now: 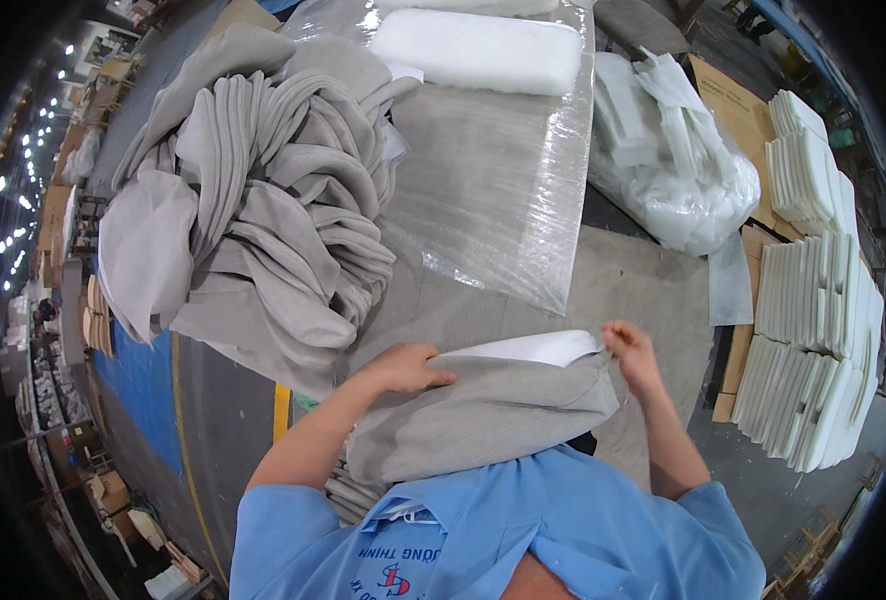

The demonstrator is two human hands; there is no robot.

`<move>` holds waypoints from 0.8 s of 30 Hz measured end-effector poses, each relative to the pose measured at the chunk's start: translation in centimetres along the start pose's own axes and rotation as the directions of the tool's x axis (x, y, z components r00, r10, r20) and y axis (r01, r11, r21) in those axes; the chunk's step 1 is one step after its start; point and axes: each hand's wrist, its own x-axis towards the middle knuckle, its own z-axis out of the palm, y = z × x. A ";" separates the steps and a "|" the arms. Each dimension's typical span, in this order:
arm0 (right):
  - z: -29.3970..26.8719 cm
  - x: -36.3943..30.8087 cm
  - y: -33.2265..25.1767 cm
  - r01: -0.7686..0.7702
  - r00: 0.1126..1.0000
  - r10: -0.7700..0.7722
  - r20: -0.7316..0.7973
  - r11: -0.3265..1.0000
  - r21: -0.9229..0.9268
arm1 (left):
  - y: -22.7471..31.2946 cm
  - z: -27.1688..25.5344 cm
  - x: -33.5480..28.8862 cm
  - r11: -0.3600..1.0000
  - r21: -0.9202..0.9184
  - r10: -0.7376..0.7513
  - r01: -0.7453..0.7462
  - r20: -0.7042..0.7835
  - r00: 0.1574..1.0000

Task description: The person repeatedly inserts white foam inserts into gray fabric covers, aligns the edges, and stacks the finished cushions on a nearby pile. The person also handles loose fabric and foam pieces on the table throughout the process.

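Observation:
A grey fabric cushion cover (483, 410) lies across in front of my body, with a strip of white material (533, 348) showing along its far edge. My left hand (408, 369) grips the far left part of the cover, its thumb over the cloth. At the cover's far right corner, my right hand (630, 352) is closed with its fingers pinched at the edge. What exactly lies between those fingertips is too small to make out. Below the cover's left end, more folded grey pieces (348, 495) are partly hidden.
A big heap of grey fabric covers (273, 190) fills the table's left side. Clear plastic sheeting (483, 190) carries a white padded block (478, 50) at the back. A plastic bag of white material (673, 150) sits back right, and stacked white pads (813, 300) stand beyond.

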 end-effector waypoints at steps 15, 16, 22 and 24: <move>15.3 5.5 -12.3 0.035 0.174 0.165 0.971 0.984 -0.174 | 1.1 3.6 -3.1 0.915 -0.190 0.178 -0.356 -0.601 0.779; 15.0 5.4 -12.1 -0.028 0.194 0.165 0.967 0.986 -0.163 | 0.4 3.6 -2.9 0.933 -0.161 0.181 -0.321 -0.561 0.808; 14.3 6.2 -13.6 -0.065 0.294 0.034 0.955 0.998 -0.015 | -0.3 4.0 -1.5 0.931 -0.218 0.179 -0.292 -0.426 0.887; 13.6 7.2 -15.0 0.049 0.327 0.047 0.944 0.997 -0.066 | -0.7 4.2 -0.9 0.936 -0.215 0.175 -0.280 -0.405 0.897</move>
